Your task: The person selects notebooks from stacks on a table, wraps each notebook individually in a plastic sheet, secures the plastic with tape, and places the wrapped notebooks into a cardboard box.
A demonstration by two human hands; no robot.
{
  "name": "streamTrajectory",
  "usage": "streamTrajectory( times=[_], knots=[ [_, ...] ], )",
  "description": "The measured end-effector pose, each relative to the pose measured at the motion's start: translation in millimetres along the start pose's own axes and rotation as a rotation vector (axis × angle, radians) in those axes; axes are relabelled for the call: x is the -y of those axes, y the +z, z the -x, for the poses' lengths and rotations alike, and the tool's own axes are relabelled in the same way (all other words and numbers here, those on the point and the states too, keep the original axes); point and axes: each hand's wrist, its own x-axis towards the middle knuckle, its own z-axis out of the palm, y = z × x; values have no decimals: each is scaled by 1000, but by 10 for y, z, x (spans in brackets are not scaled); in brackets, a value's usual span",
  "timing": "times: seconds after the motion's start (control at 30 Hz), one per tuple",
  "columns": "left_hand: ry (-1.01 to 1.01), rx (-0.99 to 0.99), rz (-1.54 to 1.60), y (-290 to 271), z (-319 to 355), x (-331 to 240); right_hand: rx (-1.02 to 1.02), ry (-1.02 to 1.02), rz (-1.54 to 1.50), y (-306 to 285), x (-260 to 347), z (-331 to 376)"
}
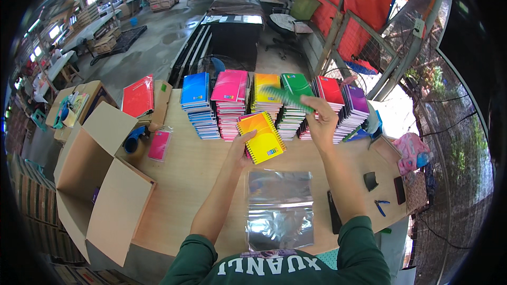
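At the far side of the tabletop (182,192), six notebook stacks (blue (195,87), pink (229,87), yellow (265,85), green (293,83), red (328,92), purple (357,100), left to right) form a wall close to both hands. Left limit: open carton (87,161), flaps spread, near one leaning over the wood. Room to move is the strip of wood between carton and left forearm, plus a patch right of the right forearm, before the pliers (381,208) and a dark curved piece (371,180). Clear plastic sleeve (280,208) lies flat between the forearms, near the table's front edge; torso just behind it.

Left hand (242,148): closed on the left side of a yellow notebook (262,138), thumb on top, fingers under. Pink cover pokes out beneath, so it's gripping more than one; can't tell how many. Right hand (320,117): narrow pinch on the right end of a green notebook (288,99), up in front of the yellow and green stacks.

Yellow one: cover up, tilted, dark spiral binding down its left, orange shading at the top, small multicolour block low on the cover. Green one: slanted, motion-blurred, spiral edge visible, cover detail unreadable.
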Motion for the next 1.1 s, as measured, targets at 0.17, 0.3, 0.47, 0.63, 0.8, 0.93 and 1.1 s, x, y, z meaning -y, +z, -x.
streamTrajectory(
  times=[0.17,0.3,0.47,0.63,0.8,0.93,1.1],
  knots=[
    [-217,127,111,110,172,112,591,176,-621,-146,-214,74],
    [-318,186,144,162,409,269,805,251,-358,-46,-70,172],
    [-255,82,-69,180,397,412,269,162,625,-520,-718,-163],
    [-84,-8,-147,209,317,447,536,356,1090,-601,-1086,-439],
    [-50,5,-132,149,301,432,660,184,1208,-595,-1235,-517],
    [-82,-3,-96,116,318,449,532,122,1283,-804,-1248,-584],
    [97,-97,-121,186,429,468,301,-66,838,-937,-121,-621]
  ],
)
